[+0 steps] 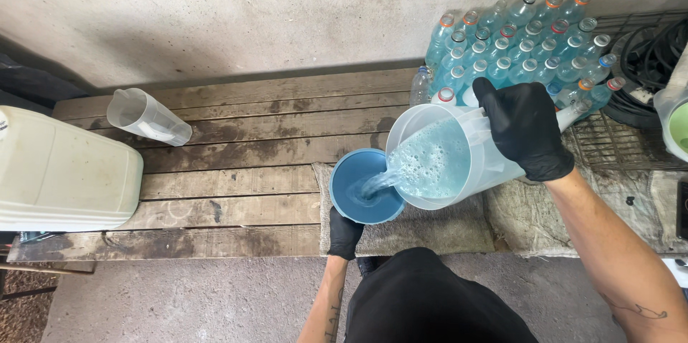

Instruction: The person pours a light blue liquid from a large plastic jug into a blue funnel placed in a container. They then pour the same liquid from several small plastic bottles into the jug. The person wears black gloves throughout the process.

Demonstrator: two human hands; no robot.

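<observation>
a funnel [367,187] is sitting on a cloth [430,232] on the wooden bench [236,142], a tilted pitcher [448,156] just right of it. capped bottles [523,45] are lying behind; a measuring jug [147,117] and a canister [64,171] are lying far left.

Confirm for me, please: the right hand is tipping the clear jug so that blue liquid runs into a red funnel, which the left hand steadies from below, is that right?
Not quite: the funnel is blue, not red, as the head view shows. The rest holds: the right hand tips the clear jug, blue liquid runs into the funnel, and the left hand steadies it from below.
</observation>
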